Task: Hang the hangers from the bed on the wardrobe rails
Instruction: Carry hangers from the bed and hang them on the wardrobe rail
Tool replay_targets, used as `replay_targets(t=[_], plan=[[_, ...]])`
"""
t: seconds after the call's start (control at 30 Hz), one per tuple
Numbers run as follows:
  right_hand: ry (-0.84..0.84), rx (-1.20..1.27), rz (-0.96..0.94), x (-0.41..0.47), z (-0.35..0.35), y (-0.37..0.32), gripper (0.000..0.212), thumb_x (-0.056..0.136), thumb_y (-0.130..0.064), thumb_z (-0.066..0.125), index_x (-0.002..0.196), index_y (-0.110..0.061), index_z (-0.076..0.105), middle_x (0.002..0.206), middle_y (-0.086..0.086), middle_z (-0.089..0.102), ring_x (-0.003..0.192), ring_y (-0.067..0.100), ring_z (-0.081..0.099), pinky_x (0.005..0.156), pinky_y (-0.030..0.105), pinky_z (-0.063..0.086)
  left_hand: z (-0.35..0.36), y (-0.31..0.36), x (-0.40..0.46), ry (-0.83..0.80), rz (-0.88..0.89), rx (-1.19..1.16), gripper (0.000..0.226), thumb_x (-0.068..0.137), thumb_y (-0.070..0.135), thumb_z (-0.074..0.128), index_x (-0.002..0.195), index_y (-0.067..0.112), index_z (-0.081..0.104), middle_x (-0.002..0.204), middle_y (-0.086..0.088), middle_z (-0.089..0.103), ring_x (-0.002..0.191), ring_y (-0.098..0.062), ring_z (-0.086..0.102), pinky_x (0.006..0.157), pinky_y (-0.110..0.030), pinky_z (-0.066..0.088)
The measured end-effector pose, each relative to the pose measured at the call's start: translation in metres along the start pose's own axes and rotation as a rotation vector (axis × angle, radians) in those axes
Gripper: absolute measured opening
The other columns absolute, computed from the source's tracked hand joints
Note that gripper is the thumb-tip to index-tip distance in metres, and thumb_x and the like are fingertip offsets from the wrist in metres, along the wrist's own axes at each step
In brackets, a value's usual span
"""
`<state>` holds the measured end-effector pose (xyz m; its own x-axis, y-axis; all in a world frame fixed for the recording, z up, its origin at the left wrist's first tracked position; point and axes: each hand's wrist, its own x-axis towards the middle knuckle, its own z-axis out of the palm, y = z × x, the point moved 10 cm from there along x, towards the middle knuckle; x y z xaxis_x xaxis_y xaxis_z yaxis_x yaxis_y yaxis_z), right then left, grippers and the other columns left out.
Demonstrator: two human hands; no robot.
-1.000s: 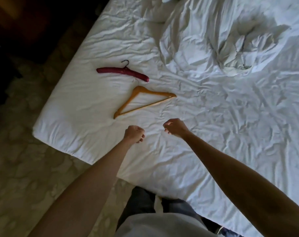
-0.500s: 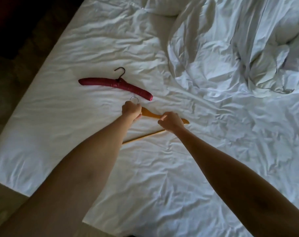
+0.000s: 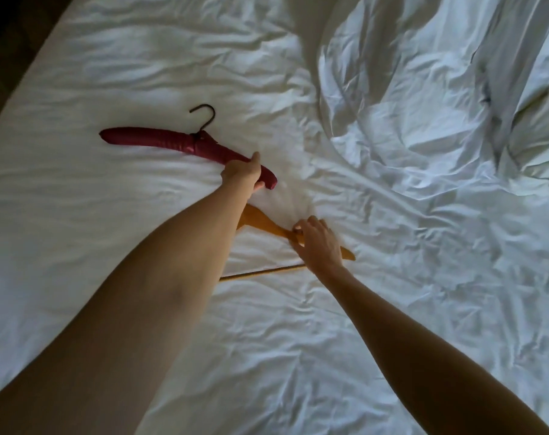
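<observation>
Hangers, two of them, lie on the white bed sheet (image 3: 392, 309), which serves as the landmark for everything else. On the sheet's left half lies the padded maroon hanger (image 3: 160, 141), flat, its dark metal hook (image 3: 205, 116) pointing toward the far side of the bed. Nearer the person and slightly to the right lies the wooden hanger (image 3: 265, 226), also on the sheet, its lower bar (image 3: 260, 272) running out leftward from under the right wrist and disappearing behind the left forearm. The two hangers are close but apart, with a strip of creased sheet between them.

The left hand (image 3: 243, 175) reaches across to the right-hand end of the maroon hanger; its grip is curled around that padded end, thumb on the far side, fingers tucked beneath. The right hand (image 3: 318, 243) sits on the right shoulder of the wooden hanger, its grip pinching the wooden arm between thumb and bent fingers. Both hangers appear to rest on the sheet; whether either is lifted at all I cannot tell.

Both forearms are bare and stretch out from the near edge of the sheet. Beyond the hangers, on the far right of the sheet, a rumpled white duvet (image 3: 439, 105) is heaped in deep folds. Along the sheet's far left edge a dark strip of floor (image 3: 3, 32) shows.
</observation>
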<state>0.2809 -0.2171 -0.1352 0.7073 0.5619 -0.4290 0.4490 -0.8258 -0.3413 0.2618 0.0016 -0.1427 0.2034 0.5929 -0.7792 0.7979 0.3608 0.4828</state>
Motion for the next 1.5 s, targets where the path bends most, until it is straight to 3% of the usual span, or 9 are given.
replay_targets(t=[0.13, 0.23, 0.33, 0.5, 0.63, 0.87, 0.97, 1.13, 1.5], plan=[[-0.109, 0.012, 0.053, -0.016, 0.013, 0.01, 0.024, 0.086, -0.028, 0.073, 0.106, -0.017, 0.068, 0.104, 0.001, 0.063, 0.094, 0.023, 0.063, 0.07, 0.03, 0.045, 0.002, -0.002, 0.0, 0.018, -0.02, -0.055, 0.051, 0.099, 0.027, 0.063, 0.14, 0.0, 0.047, 0.115, -0.01, 0.062, 0.06, -0.014, 0.065, 0.077, -0.031, 0.063], [-0.181, 0.047, 0.118, -0.043, 0.023, 0.022, 0.018, 0.081, -0.023, 0.074, 0.096, -0.016, 0.07, 0.094, -0.001, 0.064, 0.085, 0.022, 0.064, 0.065, 0.027, 0.039, -0.012, -0.001, -0.011, 0.043, 0.036, -0.026, 0.052, 0.096, 0.035, 0.064, 0.133, 0.0, 0.054, 0.103, -0.004, 0.062, 0.071, -0.019, 0.073, 0.079, -0.033, 0.063], [-0.198, 0.172, 0.227, -0.08, 0.024, 0.035, 0.01, 0.079, -0.02, 0.071, 0.089, -0.017, 0.072, 0.082, -0.003, 0.068, 0.075, 0.02, 0.066, 0.062, 0.026, 0.041, -0.044, -0.003, -0.031, 0.094, 0.089, 0.026, 0.056, 0.088, 0.046, 0.064, 0.123, 0.002, 0.062, 0.109, -0.012, 0.072, 0.088, -0.025, 0.074, 0.085, -0.039, 0.062], [-0.111, 0.25, 0.411, -0.153, -0.005, 0.04, 0.009, 0.083, -0.023, 0.065, 0.075, -0.02, 0.068, 0.069, -0.007, 0.065, 0.062, 0.014, 0.061, 0.052, 0.027, 0.042, -0.105, -0.047, -0.085, 0.14, 0.059, 0.078, 0.058, 0.088, 0.045, 0.066, 0.126, 0.002, 0.063, 0.117, -0.012, 0.07, 0.105, -0.029, 0.069, 0.091, -0.036, 0.056], [0.038, 0.366, 0.481, -0.22, -0.04, 0.021, 0.004, 0.086, -0.018, 0.069, 0.081, -0.019, 0.069, 0.067, -0.008, 0.064, 0.059, 0.008, 0.06, 0.052, 0.027, 0.046, -0.142, -0.099, -0.14, 0.05, 0.03, 0.085, 0.055, 0.083, 0.043, 0.069, 0.119, 0.002, 0.066, 0.112, -0.012, 0.072, 0.102, -0.03, 0.069, 0.09, -0.037, 0.056], [-0.019, 0.625, 0.325, -0.304, -0.076, -0.064, 0.018, 0.087, -0.018, 0.073, 0.079, -0.02, 0.057, 0.064, -0.005, 0.058, 0.052, 0.01, 0.051, 0.047, 0.021, 0.04, -0.176, -0.168, -0.244, -0.148, -0.042, -0.174, 0.022, 0.085, 0.023, 0.061, 0.09, 0.003, 0.069, 0.068, -0.005, 0.07, 0.07, -0.023, 0.064, 0.068, -0.029, 0.047], [-0.092, 0.717, 0.299, -0.342, -0.076, -0.096, 0.011, 0.088, -0.018, 0.072, 0.085, -0.013, 0.062, 0.061, -0.001, 0.055, 0.048, 0.01, 0.048, 0.045, 0.022, 0.039, -0.19, -0.195, -0.292, -0.197, -0.02, -0.208, 0.021, 0.085, 0.023, 0.064, 0.087, 0.002, 0.066, 0.068, -0.01, 0.067, 0.065, -0.024, 0.062, 0.064, -0.03, 0.047], [-0.094, 0.9, 0.221, -0.409, -0.086, -0.131, 0.01, 0.091, -0.018, 0.068, 0.091, -0.008, 0.07, 0.058, 0.0, 0.057, 0.05, 0.012, 0.052, 0.051, 0.025, 0.047, -0.216, -0.233, -0.363, -0.18, 0.08, -0.185, 0.043, 0.092, 0.048, 0.066, 0.099, 0.006, 0.065, 0.071, -0.01, 0.068, 0.059, -0.021, 0.066, 0.058, -0.029, 0.047], [-0.182, 0.925, -0.071, -0.531, -0.084, -0.189, 0.011, 0.093, -0.016, 0.062, 0.093, -0.008, 0.068, 0.057, -0.002, 0.055, 0.051, 0.01, 0.05, 0.052, 0.021, 0.044, -0.27, -0.378, -0.484, -0.04, 0.066, -0.721, 0.029, 0.084, 0.023, 0.079, 0.102, 0.001, 0.07, 0.086, -0.007, 0.072, 0.065, -0.019, 0.063, 0.069, -0.033, 0.051]])
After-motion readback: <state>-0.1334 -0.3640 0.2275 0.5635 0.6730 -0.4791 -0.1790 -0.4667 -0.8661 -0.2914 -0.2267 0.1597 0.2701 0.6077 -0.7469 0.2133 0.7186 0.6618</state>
